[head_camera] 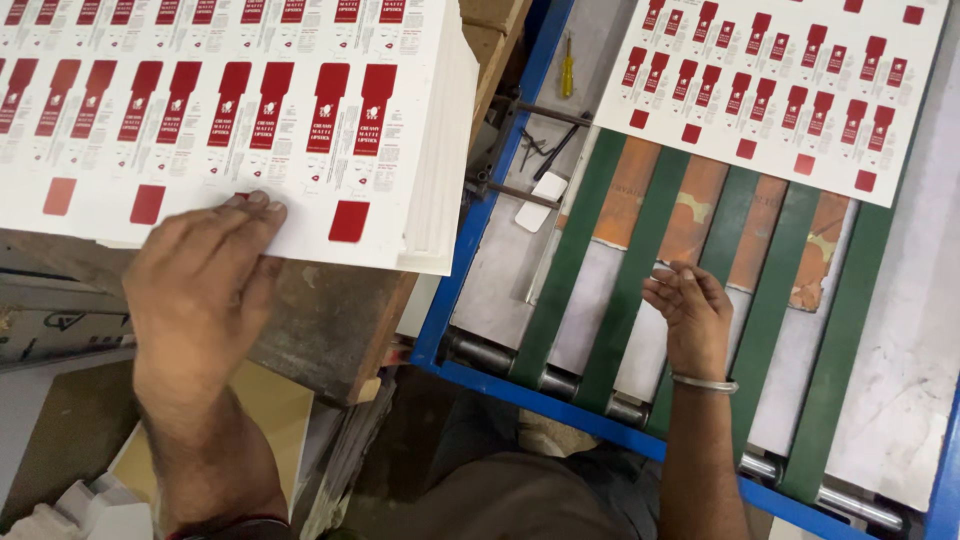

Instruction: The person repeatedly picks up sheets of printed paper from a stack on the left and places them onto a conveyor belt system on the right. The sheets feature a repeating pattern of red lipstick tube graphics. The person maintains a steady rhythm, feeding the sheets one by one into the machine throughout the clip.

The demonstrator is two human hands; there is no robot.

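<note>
Item one: our left hand (205,290), palm down, fingers (255,203) held flat and close together, tips pressing on the top sheet of a stack of printed sheets (230,120). It grips nothing; it only rests on the paper near the stack's front edge.

Item two: the stack itself, white card printed with rows of dark red panels and small red squares. It sits on a worn brown counter (330,320) at the upper left of the view, and its layered edge shows on the right side, just beside the blue frame of the machine.

Item three: our right hand (690,315), bracelet (705,383) at the wrist, fingers loosely curled and partly spread, holding nothing. It hovers over the green belts (570,270); we cannot tell whether it touches them.

Item four: a feeder bed with a blue frame (470,250), several green belts running lengthwise over grey metal rollers (560,380) at the near end. Between the belts we see patches of orange-brown and pale surface.

Item five: a single printed sheet (780,90) of the same red-and-white pattern, lying across the far end of the belts, well apart from our right hand.

Item six: small tools in the channel between stack and belts, namely a yellow-handled screwdriver (567,65), some dark metal bits (540,145) and a white block (542,200).

Item seven: pale boards (270,400) stacked below the counter, near our left forearm.
</note>
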